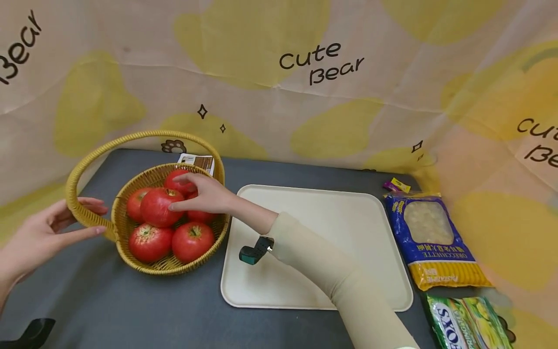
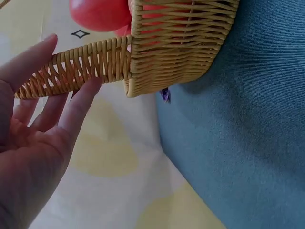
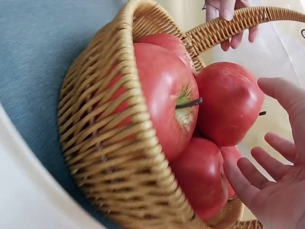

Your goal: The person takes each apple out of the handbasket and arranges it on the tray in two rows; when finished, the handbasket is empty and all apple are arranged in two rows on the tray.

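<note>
right hand (image 3: 276, 181) grip released over apples (image 3: 228, 102) | left hand (image 2: 33, 143) released, fingertips on basket handle (image 2: 76, 67)

dark grey table (image 1: 131, 310): wicker basket (image 1: 131, 242) left, cream tray (image 1: 340, 232) centre, blue-yellow pasta bag (image 1: 431, 242) and green packet (image 1: 466, 322) right, small purple-yellow wrapper (image 1: 396, 185) at back, brown-white card (image 1: 197, 161) behind basket

Our left hand (image 1: 41, 232) lies at near left, fingers straight and spread; our right hand (image 1: 205, 196) (beige sleeve on its arm) reaches far left, fingers loosely extended.
</note>
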The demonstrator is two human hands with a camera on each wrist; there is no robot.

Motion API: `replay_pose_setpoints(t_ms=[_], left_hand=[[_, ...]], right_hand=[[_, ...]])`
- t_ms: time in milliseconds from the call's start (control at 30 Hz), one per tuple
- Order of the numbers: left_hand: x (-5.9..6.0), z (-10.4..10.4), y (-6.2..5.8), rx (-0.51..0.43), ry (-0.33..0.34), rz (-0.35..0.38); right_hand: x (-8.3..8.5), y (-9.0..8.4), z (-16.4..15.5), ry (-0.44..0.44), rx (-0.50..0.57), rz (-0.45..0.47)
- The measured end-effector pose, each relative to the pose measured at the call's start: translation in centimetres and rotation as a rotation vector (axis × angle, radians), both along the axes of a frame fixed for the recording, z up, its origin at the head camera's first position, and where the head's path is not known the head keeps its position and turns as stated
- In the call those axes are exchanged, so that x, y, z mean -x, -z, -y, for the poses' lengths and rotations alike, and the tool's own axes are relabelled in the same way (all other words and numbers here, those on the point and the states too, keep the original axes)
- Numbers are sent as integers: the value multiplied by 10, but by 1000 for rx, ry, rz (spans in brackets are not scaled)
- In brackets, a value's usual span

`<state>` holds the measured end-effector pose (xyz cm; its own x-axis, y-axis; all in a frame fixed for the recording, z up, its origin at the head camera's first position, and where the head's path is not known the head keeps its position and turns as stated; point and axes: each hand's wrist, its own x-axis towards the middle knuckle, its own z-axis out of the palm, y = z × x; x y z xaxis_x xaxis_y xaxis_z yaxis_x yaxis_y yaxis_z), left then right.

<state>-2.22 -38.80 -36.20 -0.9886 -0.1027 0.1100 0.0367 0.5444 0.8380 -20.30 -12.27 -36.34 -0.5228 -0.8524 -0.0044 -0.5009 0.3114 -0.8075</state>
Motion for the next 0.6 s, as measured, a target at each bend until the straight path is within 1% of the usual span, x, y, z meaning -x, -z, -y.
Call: replay_pose_setpoints(t_ms=[33, 100, 233, 333, 467, 567, 600], left_hand=[[0, -1, 0, 8, -7, 2], [1, 0, 1, 1, 0, 3], [1, 1, 2, -28, 31, 2], [1, 2, 4, -47, 53, -1], [2, 1, 4, -37, 42, -2], [2, 0, 5, -32, 34, -2], [2, 0, 5, -38, 40, -6]], right_hand=[[1, 1, 4, -2, -8, 1], [2, 3, 12, -9, -22, -3], [1, 6, 22, -27, -69, -47], [-1, 7, 28, -42, -109, -59], [-5, 8, 32, -48, -161, -92], [-7, 10, 33, -41, -174, -124], [-8, 11, 33, -35, -173, -130]])
